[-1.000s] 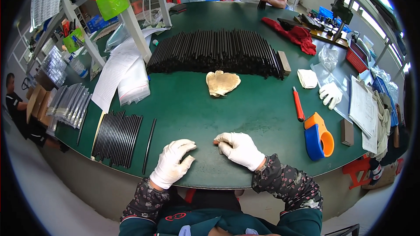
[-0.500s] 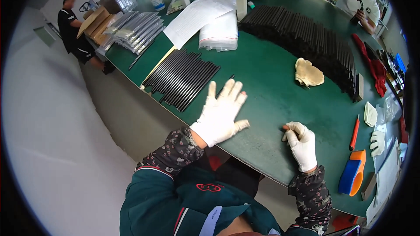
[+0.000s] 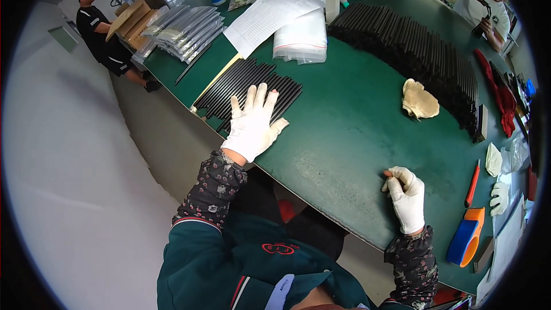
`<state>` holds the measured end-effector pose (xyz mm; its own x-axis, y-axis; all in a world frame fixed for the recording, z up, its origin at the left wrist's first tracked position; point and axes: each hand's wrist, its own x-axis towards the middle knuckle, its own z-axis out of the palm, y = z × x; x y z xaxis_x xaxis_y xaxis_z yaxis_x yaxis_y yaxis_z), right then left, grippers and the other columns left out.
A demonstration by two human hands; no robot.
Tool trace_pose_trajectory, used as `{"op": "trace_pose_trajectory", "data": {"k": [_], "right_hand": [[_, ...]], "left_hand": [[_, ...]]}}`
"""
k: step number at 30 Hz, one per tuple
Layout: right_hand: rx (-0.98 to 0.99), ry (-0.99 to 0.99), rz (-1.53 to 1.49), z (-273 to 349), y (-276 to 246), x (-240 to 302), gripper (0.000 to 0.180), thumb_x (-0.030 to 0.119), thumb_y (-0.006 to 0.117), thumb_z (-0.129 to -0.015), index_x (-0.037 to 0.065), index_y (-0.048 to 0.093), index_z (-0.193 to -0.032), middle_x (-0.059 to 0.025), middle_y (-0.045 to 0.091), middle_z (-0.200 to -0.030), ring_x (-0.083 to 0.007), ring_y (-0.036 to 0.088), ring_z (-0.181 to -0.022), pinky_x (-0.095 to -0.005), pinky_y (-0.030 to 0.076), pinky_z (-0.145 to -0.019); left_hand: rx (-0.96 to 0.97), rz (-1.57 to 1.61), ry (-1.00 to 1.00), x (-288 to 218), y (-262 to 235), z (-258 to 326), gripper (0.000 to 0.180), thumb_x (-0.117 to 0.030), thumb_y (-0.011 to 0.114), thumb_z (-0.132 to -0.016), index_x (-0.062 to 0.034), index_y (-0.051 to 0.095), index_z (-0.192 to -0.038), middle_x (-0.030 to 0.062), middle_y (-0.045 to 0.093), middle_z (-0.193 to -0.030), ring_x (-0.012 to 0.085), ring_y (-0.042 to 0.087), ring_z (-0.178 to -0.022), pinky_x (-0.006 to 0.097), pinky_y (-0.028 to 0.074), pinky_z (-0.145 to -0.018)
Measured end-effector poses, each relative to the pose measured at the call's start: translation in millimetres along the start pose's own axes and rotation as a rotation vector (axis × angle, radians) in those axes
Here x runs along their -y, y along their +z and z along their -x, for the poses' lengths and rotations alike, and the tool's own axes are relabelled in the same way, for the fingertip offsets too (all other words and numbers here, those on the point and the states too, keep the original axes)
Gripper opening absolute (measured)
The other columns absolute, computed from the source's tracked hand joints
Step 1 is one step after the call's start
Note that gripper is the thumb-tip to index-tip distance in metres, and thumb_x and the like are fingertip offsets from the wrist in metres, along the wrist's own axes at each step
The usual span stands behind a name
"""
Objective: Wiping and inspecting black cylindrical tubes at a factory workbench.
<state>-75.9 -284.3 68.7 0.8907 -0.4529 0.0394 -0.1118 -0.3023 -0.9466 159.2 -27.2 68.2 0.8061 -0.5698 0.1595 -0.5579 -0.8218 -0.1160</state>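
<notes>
A flat batch of thin black rods (image 3: pixel 284 88) lies side by side near the table's left edge. My left hand (image 3: pixel 251 129), in a white glove with bare fingertips, is open with fingers spread over the near part of the batch, hiding some rods. Close to the front edge, my right hand (image 3: pixel 407 201), gloved the same way, is curled closed over the green table. Nothing shows between its fingers. A crumpled cream cloth (image 3: pixel 419 99) lies beyond it.
A long stack of black rods (image 3: pixel 416 51) curves along the far right. Paper sheets (image 3: pixel 267 20) and clear bags (image 3: pixel 300 40) lie behind the batch. At right are a red-handled tool (image 3: pixel 473 183) and a blue-orange object (image 3: pixel 465 237). People stand far left and far right.
My left hand has moved left from the bare tabletop onto the batch of black rods, fingers still spread. My right hand stays curled in about the same place. The view has shifted slightly.
</notes>
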Motion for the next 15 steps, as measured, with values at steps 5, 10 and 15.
{"op": "trace_pose_trajectory", "data": {"k": [5, 10, 15], "right_hand": [[0.007, 0.064, -0.037, 0.6, -0.3, 4.5, 0.012, -0.006, 0.053, -0.085, -0.006, 0.063, -0.093, -0.0065, 0.064, -0.079, -0.0098, 0.058, -0.063, -0.0229, 0.046, -0.060], [0.018, 0.049, -0.005, 1.4, -0.4, 1.7, 0.013, -0.001, 0.052, -0.089, -0.003, 0.062, -0.097, -0.0019, 0.060, -0.074, -0.0056, 0.053, -0.063, -0.0199, 0.042, -0.056], [0.024, 0.041, -0.005, 1.8, -0.2, 0.7, 0.013, 0.000, 0.051, -0.090, -0.003, 0.062, -0.097, -0.0019, 0.060, -0.074, -0.0058, 0.053, -0.063, -0.0201, 0.042, -0.056]], "left_hand": [[-0.018, 0.021, 0.017, -1.6, -2.4, 0.1, 0.075, -0.055, 0.056, -0.085, -0.0096, 0.038, -0.142, 0.0160, 0.032, -0.148, 0.0336, 0.028, -0.139, 0.062, 0.018, -0.109], [-0.017, 0.009, 0.017, -10.5, -7.5, 4.7, 0.077, -0.055, 0.057, -0.085, -0.0080, 0.037, -0.142, 0.0181, 0.032, -0.149, 0.0347, 0.027, -0.139, 0.061, 0.017, -0.110], [-0.056, 0.031, 0.047, -13.6, -2.9, 8.5, 0.079, -0.058, 0.056, -0.084, -0.0061, 0.040, -0.140, 0.0194, 0.033, -0.147, 0.0357, 0.029, -0.137, 0.063, 0.018, -0.108]]}}
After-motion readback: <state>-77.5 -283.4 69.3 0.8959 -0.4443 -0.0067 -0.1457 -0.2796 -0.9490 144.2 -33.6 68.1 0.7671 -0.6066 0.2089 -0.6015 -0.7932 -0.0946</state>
